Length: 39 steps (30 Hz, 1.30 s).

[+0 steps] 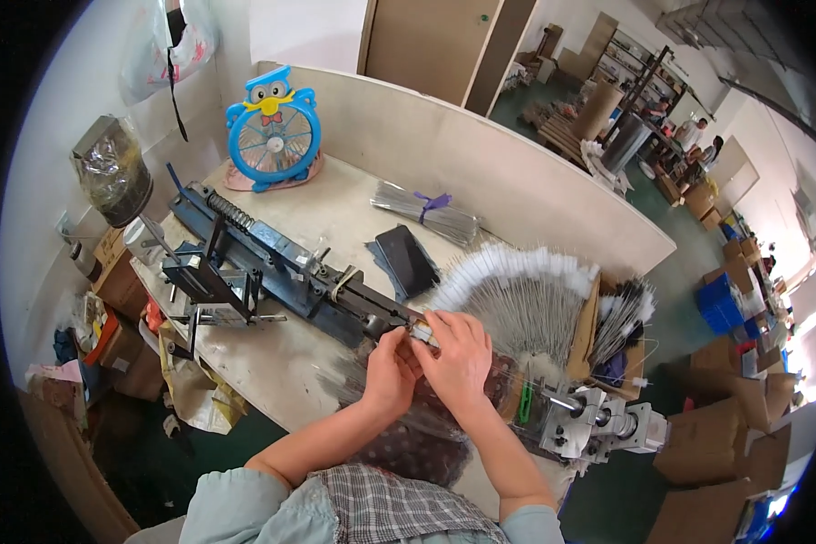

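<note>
Both hands meet at the near right end of a long dark metal bench fixture point(286, 258) with a coil spring at its far end. My right hand point(458, 363) is closed, its thumb and fingers pinching a small white piece point(422, 333) against the fixture's end. Close beside it, my left hand point(392, 374) has its fingers curled together near the same spot; what they hold is hidden. Just right of the hands, many thin wire brushes point(517, 295) with white bristle tips lie fanned out. A dark patterned cloth point(426, 444) shows beneath my forearms.
A blue character-shaped fan point(274, 140), a purple-tied wire bundle point(431, 210) and a black phone point(404, 260) are farther back. At right stand a metal clamping device point(598, 422) and a carton point(582, 335) of brushes. A low partition point(499, 154) edges the table; people work beyond.
</note>
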{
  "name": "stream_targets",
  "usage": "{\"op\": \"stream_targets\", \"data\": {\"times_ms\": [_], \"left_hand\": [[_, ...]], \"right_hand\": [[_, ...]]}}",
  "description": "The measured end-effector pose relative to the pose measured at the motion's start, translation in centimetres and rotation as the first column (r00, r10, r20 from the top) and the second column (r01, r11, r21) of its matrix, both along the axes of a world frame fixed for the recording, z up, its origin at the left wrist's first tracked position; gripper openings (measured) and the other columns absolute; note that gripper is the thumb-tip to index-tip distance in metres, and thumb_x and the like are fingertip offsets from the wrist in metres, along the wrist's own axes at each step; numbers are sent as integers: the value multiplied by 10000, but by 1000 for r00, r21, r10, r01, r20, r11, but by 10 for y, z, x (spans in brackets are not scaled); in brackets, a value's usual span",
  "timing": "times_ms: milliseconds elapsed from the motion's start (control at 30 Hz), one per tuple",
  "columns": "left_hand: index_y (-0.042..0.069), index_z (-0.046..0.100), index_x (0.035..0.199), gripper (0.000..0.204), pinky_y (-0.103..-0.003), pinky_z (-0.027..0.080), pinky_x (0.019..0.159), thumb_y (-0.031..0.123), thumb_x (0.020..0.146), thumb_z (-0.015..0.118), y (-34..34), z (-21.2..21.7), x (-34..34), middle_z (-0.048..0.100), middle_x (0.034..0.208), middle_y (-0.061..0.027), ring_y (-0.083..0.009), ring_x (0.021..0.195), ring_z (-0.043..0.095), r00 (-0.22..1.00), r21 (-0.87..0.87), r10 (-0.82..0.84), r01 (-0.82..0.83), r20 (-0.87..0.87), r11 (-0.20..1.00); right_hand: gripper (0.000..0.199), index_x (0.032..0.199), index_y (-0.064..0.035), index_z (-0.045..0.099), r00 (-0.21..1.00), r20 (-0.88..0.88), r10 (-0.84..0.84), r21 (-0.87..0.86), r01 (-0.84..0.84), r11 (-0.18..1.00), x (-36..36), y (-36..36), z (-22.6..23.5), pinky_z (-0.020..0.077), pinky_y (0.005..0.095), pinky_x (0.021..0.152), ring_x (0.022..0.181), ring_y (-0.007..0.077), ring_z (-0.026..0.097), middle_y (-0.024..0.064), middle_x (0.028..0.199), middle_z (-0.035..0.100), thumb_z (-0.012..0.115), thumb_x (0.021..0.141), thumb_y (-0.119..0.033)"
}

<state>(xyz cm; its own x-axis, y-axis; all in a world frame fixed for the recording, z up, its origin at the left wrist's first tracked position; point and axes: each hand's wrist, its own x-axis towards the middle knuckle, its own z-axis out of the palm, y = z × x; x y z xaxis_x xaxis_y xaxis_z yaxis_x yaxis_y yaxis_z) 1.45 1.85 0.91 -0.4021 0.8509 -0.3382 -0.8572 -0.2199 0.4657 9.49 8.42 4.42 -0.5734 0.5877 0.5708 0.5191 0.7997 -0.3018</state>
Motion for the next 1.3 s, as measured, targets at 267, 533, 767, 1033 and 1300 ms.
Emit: {"op": "stream_targets", "data": {"times_ms": [267, 533, 767, 1033, 1300], "left_hand": [[23, 561, 921, 176, -335, 497, 759, 186, 892, 504, 1, 8, 5, 598, 877, -58, -174, 827, 603, 999, -39, 26, -27, -32, 999], [5, 562, 938, 92, -299, 513, 750, 48, 867, 522, 5, 11, 4, 597, 934, -55, -134, 829, 596, 994, -19, 25, -27, -106, 999], [3, 560, 959, 107, -292, 502, 751, 43, 864, 533, 3, 6, 3, 593, 953, -52, -136, 852, 590, 993, -27, 26, -29, -116, 999], [9, 569, 946, 109, -289, 496, 754, 37, 841, 570, 7, 9, 4, 596, 947, -51, -137, 842, 597, 990, -67, 11, -21, -140, 998], [-18, 532, 974, 241, -353, 496, 850, 204, 881, 534, 1, 17, 2, 574, 1006, -136, -224, 935, 586, 986, -56, 11, -21, -166, 998]], "right_hand": [[339, 959, -116, 664, 999, -17, 39, 72, -38, 997, 21, 3, 7, 405, 352, 792, 959, 211, 547, 6, 978, 609, 738, 648, -227], [301, 933, -151, 664, 998, -41, 51, 106, -46, 993, 24, 9, 4, 409, 353, 755, 947, 195, 548, -13, 964, 599, 736, 649, -218], [295, 922, -159, 670, 995, -8, 99, 53, -98, 994, 28, 9, 4, 417, 360, 760, 961, 199, 547, -5, 976, 605, 742, 641, -216], [314, 939, -142, 663, 990, 3, 140, 27, -140, 990, 29, 16, 9, 422, 369, 765, 963, 213, 545, 4, 969, 606, 741, 643, -209], [227, 858, -90, 660, 973, 223, 51, 19, -57, 998, 45, 9, 25, 414, 365, 740, 850, 238, 540, 32, 813, 590, 716, 648, -156]]}}
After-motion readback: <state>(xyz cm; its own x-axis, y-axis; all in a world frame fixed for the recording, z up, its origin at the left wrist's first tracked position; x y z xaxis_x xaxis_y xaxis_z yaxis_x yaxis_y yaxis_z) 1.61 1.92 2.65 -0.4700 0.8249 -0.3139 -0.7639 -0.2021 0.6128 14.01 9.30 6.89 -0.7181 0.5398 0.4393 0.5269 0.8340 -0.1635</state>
